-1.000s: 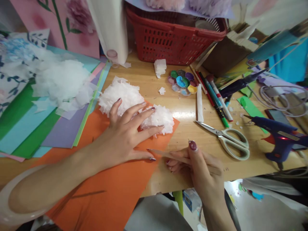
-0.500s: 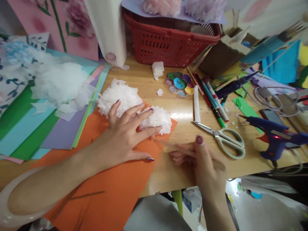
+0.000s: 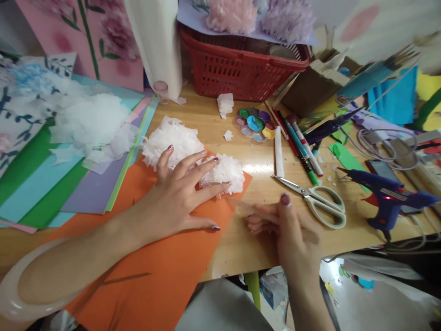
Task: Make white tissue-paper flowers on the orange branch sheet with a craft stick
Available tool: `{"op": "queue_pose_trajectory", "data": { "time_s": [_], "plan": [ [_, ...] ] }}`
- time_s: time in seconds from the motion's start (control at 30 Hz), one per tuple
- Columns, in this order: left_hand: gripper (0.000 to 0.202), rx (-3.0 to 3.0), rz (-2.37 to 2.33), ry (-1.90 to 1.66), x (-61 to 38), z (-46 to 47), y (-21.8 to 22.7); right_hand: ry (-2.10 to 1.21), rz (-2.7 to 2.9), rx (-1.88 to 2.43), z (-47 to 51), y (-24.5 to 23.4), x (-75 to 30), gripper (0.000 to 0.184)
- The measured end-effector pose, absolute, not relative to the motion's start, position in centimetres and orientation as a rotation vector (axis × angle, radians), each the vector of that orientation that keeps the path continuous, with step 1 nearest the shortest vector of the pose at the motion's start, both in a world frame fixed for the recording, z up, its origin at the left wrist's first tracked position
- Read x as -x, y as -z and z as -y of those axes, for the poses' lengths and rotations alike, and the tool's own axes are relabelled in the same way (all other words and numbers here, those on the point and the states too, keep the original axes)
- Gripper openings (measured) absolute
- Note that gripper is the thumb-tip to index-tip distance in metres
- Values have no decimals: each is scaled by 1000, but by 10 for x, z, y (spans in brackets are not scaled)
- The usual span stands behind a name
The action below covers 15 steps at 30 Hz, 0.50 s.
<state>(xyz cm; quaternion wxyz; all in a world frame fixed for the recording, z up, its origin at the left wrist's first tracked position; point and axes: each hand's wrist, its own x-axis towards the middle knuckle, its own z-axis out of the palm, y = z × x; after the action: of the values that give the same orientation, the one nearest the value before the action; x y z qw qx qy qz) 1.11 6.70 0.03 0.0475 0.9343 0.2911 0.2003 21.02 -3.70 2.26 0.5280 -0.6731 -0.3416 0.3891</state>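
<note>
My left hand (image 3: 179, 191) lies spread over an orange sheet of paper (image 3: 151, 271). Its fingertips rest on a small white tissue-paper puff (image 3: 227, 172), while the index finger reaches onto a larger white puff (image 3: 175, 138) beside it. Both puffs sit at the sheet's far corner. To the right, my right hand (image 3: 289, 230) is closed around a thin, pale stick (image 3: 246, 207). Motion blurs the stick, and its tip points at the near edge of the small puff; whether they touch I cannot tell.
Scissors (image 3: 313, 195), markers (image 3: 303, 142) and a blue glue gun (image 3: 389, 195) lie to the right. A paint palette (image 3: 255, 123) and a red basket (image 3: 241, 69) stand farther back. Loose white tissue (image 3: 93, 119) covers coloured paper at left. The table's front edge is close.
The stick in my right hand has shifted slightly, its blurred tip now a little farther from the small puff. My left hand stays put on the puffs. The camera view has shifted slightly.
</note>
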Motion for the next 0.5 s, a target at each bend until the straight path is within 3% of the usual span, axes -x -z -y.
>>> {"op": "queue_pose_trajectory", "data": {
  "time_s": [0.13, 0.3, 0.5],
  "plan": [
    [59, -2886, -848, -681, -10, -67, -3, -1159, 749, 1547, 45, -28, -212, 43],
    [34, -3034, -719, -843, -7, -59, -6, -975, 691, 1348, 46, -17, -238, 40],
    [33, -3043, -878, -728, -8, -45, -1, -924, 609, 1247, 39, -12, -241, 40]
  ]
}}
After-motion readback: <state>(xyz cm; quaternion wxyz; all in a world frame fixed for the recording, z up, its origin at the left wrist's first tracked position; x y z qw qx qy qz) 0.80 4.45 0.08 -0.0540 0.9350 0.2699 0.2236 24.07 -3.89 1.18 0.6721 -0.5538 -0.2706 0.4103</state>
